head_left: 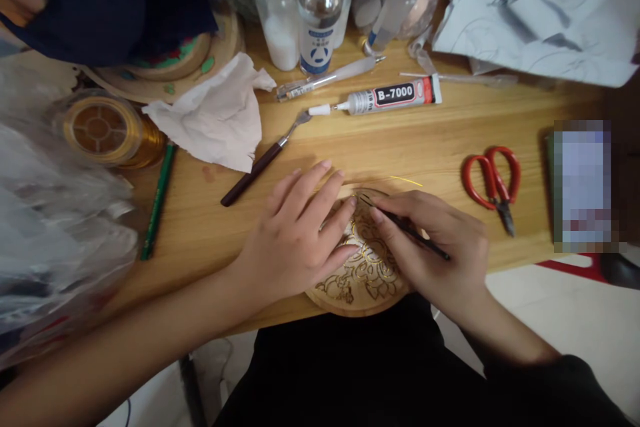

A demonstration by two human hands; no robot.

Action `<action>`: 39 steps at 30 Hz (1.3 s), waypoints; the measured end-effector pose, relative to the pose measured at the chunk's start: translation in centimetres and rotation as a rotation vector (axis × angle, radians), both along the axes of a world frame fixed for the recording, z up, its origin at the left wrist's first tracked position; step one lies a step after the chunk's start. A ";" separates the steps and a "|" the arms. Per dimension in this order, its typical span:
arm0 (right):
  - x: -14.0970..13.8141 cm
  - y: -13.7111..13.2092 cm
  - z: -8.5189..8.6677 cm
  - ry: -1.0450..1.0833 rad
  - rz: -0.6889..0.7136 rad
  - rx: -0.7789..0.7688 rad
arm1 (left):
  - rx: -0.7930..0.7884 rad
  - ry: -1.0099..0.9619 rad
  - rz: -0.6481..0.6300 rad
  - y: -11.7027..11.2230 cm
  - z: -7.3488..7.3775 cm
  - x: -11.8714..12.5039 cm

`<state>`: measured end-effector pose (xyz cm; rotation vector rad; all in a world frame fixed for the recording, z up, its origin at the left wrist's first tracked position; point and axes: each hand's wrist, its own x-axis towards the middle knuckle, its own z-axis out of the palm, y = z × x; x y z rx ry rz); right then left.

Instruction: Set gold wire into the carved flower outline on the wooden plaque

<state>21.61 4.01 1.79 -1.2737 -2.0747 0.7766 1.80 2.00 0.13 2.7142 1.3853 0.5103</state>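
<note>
A round wooden disc with a dark carved line pattern lies at the table's front edge, partly over my lap. Thin gold wire follows some of its lines. My left hand rests on the disc's left side, fingers spread, its index fingertip close to the tweezer tips. In my right hand is a pair of black tweezers, held like a pen, with the two tips slightly apart over the disc's upper part. Whether the tips grip anything is too small to tell. A loose piece of yellow wire lies just beyond the disc.
Red-handled cutting pliers and a blurred-out phone are on the right. Beyond lie a B-7000 glue tube, a palette knife, a pen and bottles. Left are crumpled tissue, a gold wire spool and a green pencil.
</note>
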 end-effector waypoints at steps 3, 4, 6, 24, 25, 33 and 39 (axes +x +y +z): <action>0.1 0.0 0.0 -0.013 0.001 0.002 | -0.003 -0.001 -0.002 0.0 0.0 0.0; 0.1 0.0 0.0 -0.014 0.005 0.002 | -0.004 0.000 -0.001 0.0 0.0 0.0; 0.2 0.1 0.0 -0.014 0.020 0.000 | 0.000 0.001 0.000 0.0 0.0 0.0; 1.8 2.5 0.3 -0.070 0.251 0.080 | 0.017 0.022 0.011 0.0 0.2 0.1; 1.9 2.7 0.2 -0.076 0.264 0.076 | 0.019 0.026 0.013 0.0 0.2 0.1; 2.6 4.7 0.1 -0.034 0.421 0.034 | 0.007 -0.003 0.004 0.1 0.1 0.1; 3.0 6.0 0.1 0.008 0.479 -0.047 | -0.024 -0.018 0.002 0.1 0.2 0.1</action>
